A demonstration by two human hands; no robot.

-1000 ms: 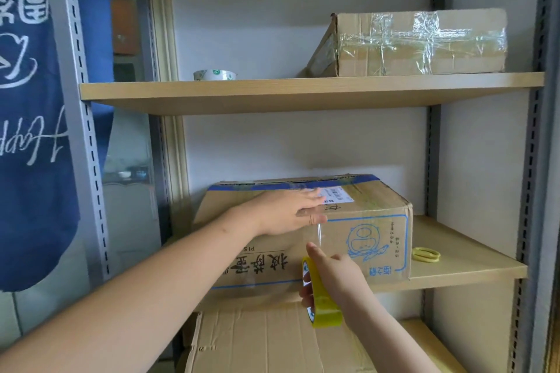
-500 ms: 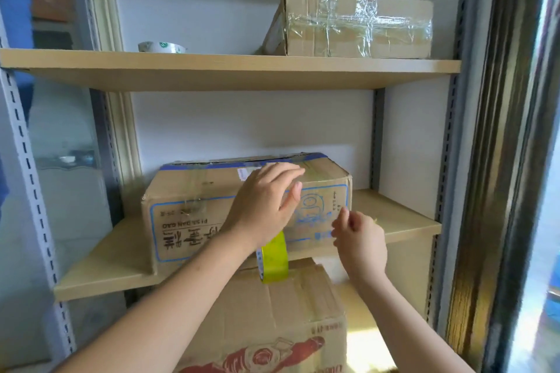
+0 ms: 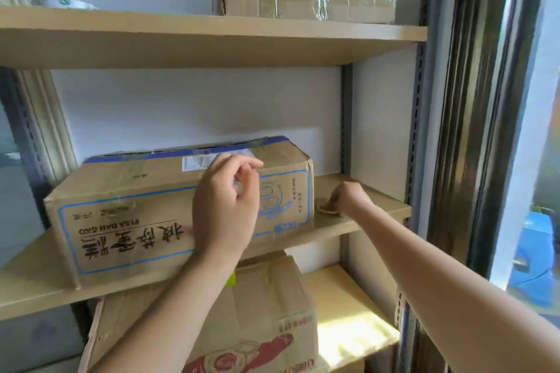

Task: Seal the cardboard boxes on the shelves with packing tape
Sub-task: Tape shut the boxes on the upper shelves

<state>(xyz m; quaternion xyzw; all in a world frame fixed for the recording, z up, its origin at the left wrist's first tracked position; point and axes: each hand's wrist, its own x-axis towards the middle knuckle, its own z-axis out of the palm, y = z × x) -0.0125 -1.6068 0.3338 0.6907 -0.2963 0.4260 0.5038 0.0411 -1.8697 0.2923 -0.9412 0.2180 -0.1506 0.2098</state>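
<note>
Head view: left hand (image 3: 224, 209) pinches clear tape against blue-printed box (image 3: 127, 215); right hand (image 3: 348, 198) curled, gripping yellowish ring-shaped object (image 3: 325, 209) on shelf (image 3: 378, 212).

The one camera sits on my head and looks forward, tipped a little down, straight into the shelving from close by. It is near enough that my forearms run in from the bottom edge and my left hand (image 3: 225, 209) fills the middle of the view. The middle shelf (image 3: 348, 225) lies about level with the centre, and I see its top surface. The upper shelf (image 3: 212, 51) crosses high up and shows me its underside, so my eyes sit between the two. The lower shelf (image 3: 357, 330) falls at the bottom edge. The view is wide-angle, and the right-hand upright bends at the edge.
</note>
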